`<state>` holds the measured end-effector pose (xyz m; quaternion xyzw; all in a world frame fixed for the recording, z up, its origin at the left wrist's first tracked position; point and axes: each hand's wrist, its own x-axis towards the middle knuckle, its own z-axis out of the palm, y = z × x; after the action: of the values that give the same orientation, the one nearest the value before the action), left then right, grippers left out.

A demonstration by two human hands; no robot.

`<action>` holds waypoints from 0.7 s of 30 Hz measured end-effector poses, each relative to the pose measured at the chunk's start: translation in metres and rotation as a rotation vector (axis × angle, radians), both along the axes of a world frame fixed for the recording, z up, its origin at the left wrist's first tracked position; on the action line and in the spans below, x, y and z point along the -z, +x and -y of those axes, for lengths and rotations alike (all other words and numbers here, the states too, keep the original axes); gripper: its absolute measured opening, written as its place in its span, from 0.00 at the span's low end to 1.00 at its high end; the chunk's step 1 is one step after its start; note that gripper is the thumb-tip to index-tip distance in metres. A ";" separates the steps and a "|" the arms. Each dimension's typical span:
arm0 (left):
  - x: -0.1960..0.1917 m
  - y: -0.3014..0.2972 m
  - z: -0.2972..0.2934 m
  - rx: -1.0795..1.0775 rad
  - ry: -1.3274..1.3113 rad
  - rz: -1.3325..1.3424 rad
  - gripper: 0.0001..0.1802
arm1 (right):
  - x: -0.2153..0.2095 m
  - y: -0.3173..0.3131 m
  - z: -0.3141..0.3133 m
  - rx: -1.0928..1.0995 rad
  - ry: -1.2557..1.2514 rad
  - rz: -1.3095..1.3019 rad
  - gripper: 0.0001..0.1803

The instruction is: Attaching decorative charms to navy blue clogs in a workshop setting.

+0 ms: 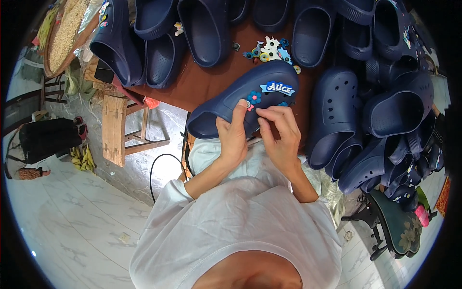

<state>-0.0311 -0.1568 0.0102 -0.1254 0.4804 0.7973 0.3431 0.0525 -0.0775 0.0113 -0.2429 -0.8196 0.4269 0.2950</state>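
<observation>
A navy foam clog [214, 107] is held tilted in front of me, its toe up to the right. My left hand [233, 139] is closed on it, the thumb pressed on the upper beside a small round pink-and-white charm [249, 105]. A blue flower charm [254, 97] and a blue-and-white banner-shaped charm [277, 88] sit on the upper. My right hand [282, 137] is bent in a pinch at the clog's near side, its fingertips close to the charms. Whatever lies between those fingertips is too small to make out.
Loose charms [269, 50] lie in a heap on the brown tabletop [240, 52] beyond the clog. Navy clogs [204, 36] line the far side, and more clogs [337, 106] pile up on the right. A wooden stool [114, 127] and a dark green chair [397, 224] stand at the sides.
</observation>
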 end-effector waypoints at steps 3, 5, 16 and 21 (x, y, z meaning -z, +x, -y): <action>0.001 -0.002 0.000 0.022 -0.037 0.005 0.13 | -0.002 -0.002 0.000 0.002 0.022 -0.003 0.13; 0.003 -0.002 0.004 0.032 -0.026 0.054 0.14 | -0.002 -0.003 0.000 0.006 0.043 0.000 0.13; 0.001 0.002 0.004 -0.027 0.197 0.271 0.18 | 0.001 -0.011 -0.003 0.069 0.129 -0.012 0.11; 0.001 0.005 0.009 0.058 0.231 0.192 0.19 | 0.003 -0.013 0.000 0.100 0.092 -0.038 0.09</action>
<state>-0.0262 -0.1661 0.0091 -0.1466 0.3538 0.8215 0.4224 0.0394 -0.0771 0.0085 -0.2618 -0.8194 0.3780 0.3423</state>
